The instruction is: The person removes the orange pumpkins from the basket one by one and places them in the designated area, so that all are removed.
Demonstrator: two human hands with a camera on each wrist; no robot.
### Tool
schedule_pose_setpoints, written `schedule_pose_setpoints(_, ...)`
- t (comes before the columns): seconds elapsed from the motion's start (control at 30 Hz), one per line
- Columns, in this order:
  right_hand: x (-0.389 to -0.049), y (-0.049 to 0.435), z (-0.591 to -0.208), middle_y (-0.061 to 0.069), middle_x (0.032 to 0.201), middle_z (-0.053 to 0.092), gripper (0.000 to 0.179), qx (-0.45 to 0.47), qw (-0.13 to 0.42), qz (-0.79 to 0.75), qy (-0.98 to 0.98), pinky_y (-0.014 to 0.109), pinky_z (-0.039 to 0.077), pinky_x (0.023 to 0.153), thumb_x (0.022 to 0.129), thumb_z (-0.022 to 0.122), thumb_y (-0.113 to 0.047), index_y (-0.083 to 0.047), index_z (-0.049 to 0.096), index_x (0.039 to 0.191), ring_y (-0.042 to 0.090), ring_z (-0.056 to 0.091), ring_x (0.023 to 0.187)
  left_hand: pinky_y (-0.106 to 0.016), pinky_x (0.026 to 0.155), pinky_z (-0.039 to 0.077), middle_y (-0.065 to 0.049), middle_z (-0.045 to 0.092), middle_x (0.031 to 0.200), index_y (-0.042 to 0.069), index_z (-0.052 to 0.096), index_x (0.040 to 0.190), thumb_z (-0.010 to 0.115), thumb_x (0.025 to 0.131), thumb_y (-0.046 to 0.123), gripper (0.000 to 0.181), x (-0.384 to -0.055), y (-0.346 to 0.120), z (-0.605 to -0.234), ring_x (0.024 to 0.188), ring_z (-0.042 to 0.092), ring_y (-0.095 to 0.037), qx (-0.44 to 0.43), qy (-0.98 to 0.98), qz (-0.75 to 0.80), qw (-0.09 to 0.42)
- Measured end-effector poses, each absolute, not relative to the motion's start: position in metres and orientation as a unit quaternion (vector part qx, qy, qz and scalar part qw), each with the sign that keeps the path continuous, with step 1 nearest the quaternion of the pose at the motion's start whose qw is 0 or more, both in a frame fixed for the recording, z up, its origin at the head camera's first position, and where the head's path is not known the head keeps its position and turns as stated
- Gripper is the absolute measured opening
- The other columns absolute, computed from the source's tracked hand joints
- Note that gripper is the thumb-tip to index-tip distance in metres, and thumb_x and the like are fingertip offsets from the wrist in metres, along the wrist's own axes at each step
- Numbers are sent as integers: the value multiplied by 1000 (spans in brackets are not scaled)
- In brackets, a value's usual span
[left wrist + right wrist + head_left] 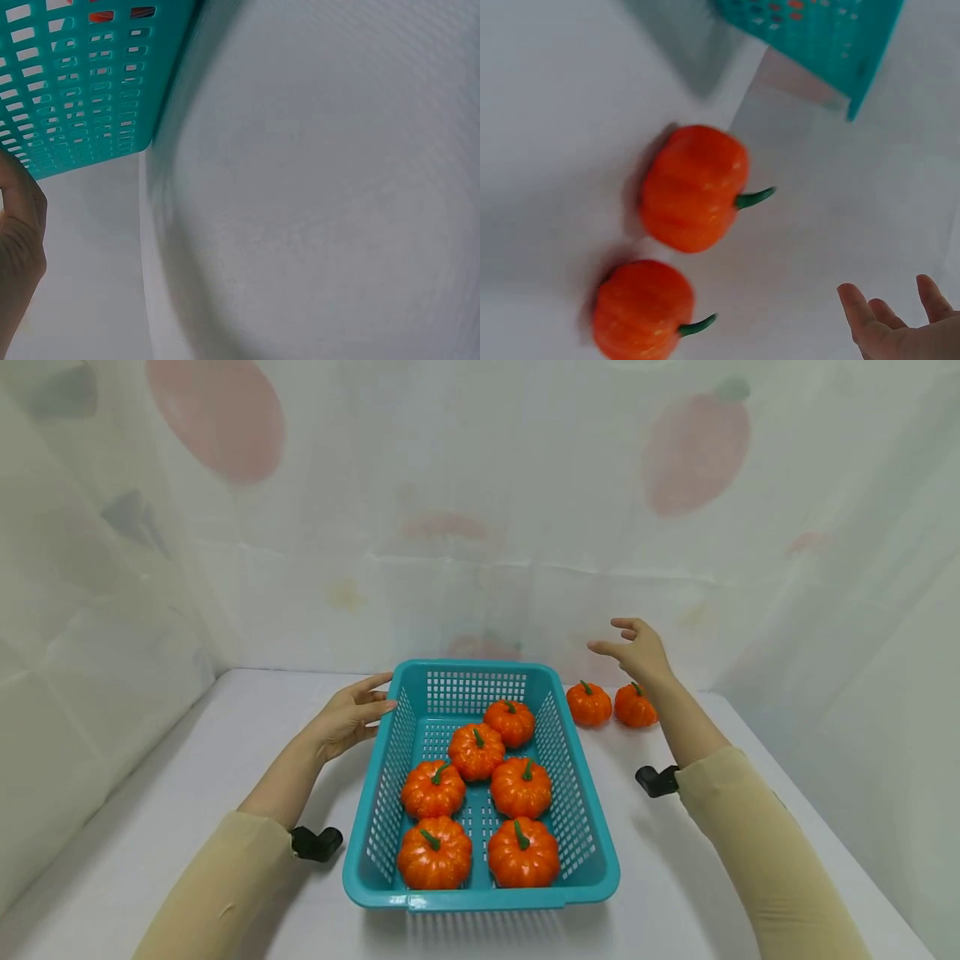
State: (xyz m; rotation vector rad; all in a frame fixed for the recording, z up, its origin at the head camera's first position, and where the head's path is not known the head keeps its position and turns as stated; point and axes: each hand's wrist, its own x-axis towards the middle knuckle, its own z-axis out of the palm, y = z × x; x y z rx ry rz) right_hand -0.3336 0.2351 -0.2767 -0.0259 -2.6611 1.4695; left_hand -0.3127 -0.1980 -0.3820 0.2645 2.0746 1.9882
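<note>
A turquoise plastic basket (480, 900) stands in the middle of the table, with several small orange pumpkins (522, 853) with green stems inside. My left hand (352, 714) touches the far part of its left rim, fingers loosely extended; the left wrist view shows only part of this hand (19, 232) by the basket wall (82, 97). To the right of the basket, two more pumpkins lie side by side, the nearer-to-basket one (589, 704) and the outer one (636, 706). Above them hovers my right hand (637, 652), fingers spread and holding nothing, apart from both pumpkins.
A white cloth covers the table (300, 927). Pale curtains (480, 527) with faded fruit prints hang behind it and along both sides. Black wrist mounts (317, 844) sit at the sleeve ends.
</note>
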Motion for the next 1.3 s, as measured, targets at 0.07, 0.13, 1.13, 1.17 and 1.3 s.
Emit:
schedule_pose_setpoints(0.07,-332,228,-271,20,163,23,80,9,44,490,-870,53,37,116,91,70,-36,-10,29,155,44,41,140,-24,86,57,-4,50,122,18,21,159,63,97,20,75,-313,-198,-382,98,65,-8,90,714,683,127)
schedule_pose_setpoints(0.13,-331,220,-265,20,163,23,79,23,37,497,-867,53,37,117,91,70,-36,-11,29,155,43,41,141,-24,86,57,-4,50,122,18,21,159,64,97,21,75,-313,-198,-382,98,64,-9,89,714,682,127)
schedule_pose_setpoints(1.13,-316,123,-269,12,155,40,64,190,-226,463,-836,58,43,110,90,73,-27,-17,44,146,33,49,136,-24,86,57,-3,51,121,17,20,159,63,98,19,74,-317,-189,-386,97,65,-8,100,699,696,133)
schedule_pose_setpoints(1.17,-317,122,-271,12,155,41,63,189,-238,456,-837,58,42,110,90,72,-27,-16,45,146,34,48,136,-24,86,57,-3,51,121,17,20,159,62,98,18,74,-317,-189,-386,97,65,-8,101,698,696,133)
schedule_pose_setpoints(1.3,-318,119,-278,12,155,42,58,180,-272,430,-842,58,43,110,89,72,-26,-18,49,142,35,47,138,-24,86,57,-3,52,120,17,20,159,62,98,18,74,-318,-188,-387,95,66,-7,103,698,696,132)
